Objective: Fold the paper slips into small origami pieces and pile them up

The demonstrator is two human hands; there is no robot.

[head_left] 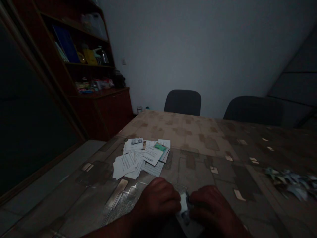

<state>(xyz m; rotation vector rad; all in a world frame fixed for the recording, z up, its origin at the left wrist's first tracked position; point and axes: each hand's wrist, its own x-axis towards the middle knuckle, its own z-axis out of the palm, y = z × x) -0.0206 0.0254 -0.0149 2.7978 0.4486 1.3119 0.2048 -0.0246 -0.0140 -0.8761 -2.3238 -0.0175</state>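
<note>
Close to the table's near edge, my left hand (159, 198) and my right hand (211, 206) face each other with curled fingers. Both grip a small pale paper-like piece (183, 205) with a darker part on its right side; dimness hides what exactly it is. Just beyond my left hand lies a loose, overlapping pile of white printed cards (127, 165). One card with a green picture (160, 147) rests near the top of that pile.
A patterned cloth covers the table (178, 132). Crumpled scraps (294, 183) lie at the right. Two dark chairs, one at the middle (182, 101) and one at the right (252, 109), stand behind the table. A filled wooden cabinet (114, 109) is at the left.
</note>
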